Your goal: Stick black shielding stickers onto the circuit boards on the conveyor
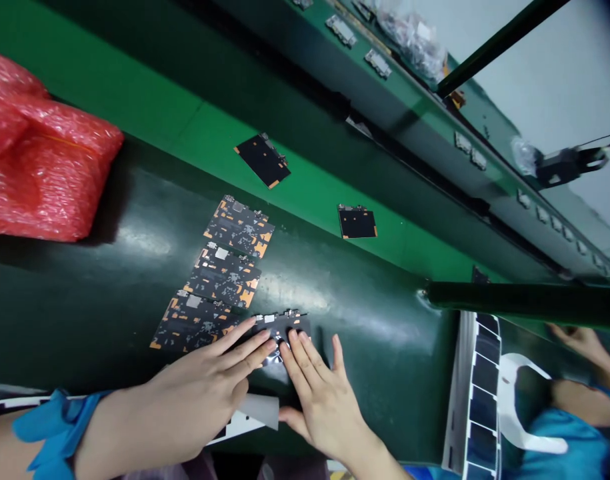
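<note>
My left hand (209, 393) and my right hand (319, 383) both lie with fingers stretched out on a dark circuit board (305, 325) near the table's front edge. Their fingertips press on its face close together, hiding much of it, and a shiny patch shows between them. Just left, partly touched by my left hand, lies another circuit board (185, 323) with orange patches. Two similar boards, a middle one (223, 275) and a far one (239, 227), continue that slanted row. Below my left wrist, a white strip with a curled grey end (262, 408) sticks out.
Red bubble wrap (45, 160) sits at the left. Two black-faced boards (262, 160) lie on the green belt (179, 127) behind. A sheet with black rectangles (485, 393) lies right, beneath a dark rail (525, 303). A co-worker's hand (585, 343) is farther right.
</note>
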Motion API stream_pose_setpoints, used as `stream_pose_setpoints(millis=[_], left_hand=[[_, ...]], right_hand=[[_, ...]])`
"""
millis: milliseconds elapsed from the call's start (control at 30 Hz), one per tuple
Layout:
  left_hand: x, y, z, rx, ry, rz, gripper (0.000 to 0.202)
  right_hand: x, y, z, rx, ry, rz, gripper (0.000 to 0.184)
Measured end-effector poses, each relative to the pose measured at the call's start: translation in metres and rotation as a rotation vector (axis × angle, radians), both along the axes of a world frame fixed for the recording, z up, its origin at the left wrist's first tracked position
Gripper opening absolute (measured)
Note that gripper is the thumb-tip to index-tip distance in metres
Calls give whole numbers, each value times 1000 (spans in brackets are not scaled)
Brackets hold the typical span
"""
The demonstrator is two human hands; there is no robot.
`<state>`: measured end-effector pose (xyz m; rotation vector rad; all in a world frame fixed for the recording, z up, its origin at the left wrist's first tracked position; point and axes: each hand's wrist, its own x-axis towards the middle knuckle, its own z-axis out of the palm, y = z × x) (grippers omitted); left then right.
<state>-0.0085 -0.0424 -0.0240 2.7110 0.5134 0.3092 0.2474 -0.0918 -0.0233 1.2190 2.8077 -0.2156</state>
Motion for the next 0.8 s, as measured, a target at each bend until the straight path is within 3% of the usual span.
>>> stream_pose_setpoints(millis=[233, 333, 500, 800], left_hand=[[-2, 4, 3, -33, -8, 7, 32], [-4, 3, 2, -36, 0, 4, 31], [-4, 1, -3, -32, 18, -6, 36], [-2, 2, -5, -53, 11, -25, 36]], right_hand=[[18, 10, 13, -106, 80, 19, 70], [25, 11, 19, -60, 149, -5, 62], [10, 1, 13, -24, 131, 81, 56], [4, 6, 13, -94, 111, 37, 58]])
